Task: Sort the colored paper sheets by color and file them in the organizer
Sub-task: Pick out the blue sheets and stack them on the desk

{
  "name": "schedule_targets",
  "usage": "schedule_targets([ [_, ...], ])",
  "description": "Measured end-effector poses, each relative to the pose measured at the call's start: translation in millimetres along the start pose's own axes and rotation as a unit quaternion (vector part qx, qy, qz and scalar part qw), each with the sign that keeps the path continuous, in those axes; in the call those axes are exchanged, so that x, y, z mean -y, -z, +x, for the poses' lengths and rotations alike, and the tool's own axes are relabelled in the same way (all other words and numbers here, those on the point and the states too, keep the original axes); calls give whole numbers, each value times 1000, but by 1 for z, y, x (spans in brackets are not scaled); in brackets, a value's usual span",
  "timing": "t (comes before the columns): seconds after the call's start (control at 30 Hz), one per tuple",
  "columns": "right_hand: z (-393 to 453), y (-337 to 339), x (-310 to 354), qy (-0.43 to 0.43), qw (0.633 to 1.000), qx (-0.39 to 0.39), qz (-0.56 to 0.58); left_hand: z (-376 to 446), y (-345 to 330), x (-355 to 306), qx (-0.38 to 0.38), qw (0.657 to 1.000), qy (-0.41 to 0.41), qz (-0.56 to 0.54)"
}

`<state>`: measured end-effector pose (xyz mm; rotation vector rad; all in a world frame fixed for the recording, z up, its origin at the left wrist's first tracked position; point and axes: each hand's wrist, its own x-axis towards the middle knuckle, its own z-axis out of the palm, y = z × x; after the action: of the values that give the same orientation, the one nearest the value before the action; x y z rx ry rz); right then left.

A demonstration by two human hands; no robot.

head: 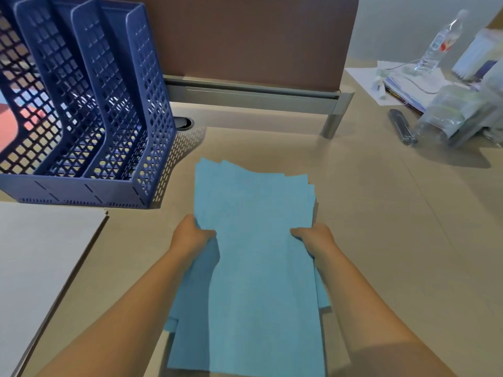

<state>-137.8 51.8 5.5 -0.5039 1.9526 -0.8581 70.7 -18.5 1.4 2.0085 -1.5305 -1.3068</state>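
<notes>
A loose stack of light blue paper sheets (253,240) lies in front of me on the beige table, its far edges fanned unevenly. My left hand (190,235) grips the stack's left edge, thumb on top. My right hand (313,236) grips the right edge the same way. The blue mesh organizer (128,110) with three upright slots stands at the far left. Pink-red paper (16,123) shows through the mesh of its leftmost slot.
A white board or sheet (40,254) lies at the left front. A brown divider panel (245,36) on a grey rail closes the back. At the far right sit a water bottle (438,44), papers, plastic bags and a dark pen-like object (402,126).
</notes>
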Motion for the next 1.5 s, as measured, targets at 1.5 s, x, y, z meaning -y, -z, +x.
schedule_targets([
  [1.5, -50, 20, 132, 285, 946, 54, 147, -13, 94, -103, -7, 933, -249, -261],
])
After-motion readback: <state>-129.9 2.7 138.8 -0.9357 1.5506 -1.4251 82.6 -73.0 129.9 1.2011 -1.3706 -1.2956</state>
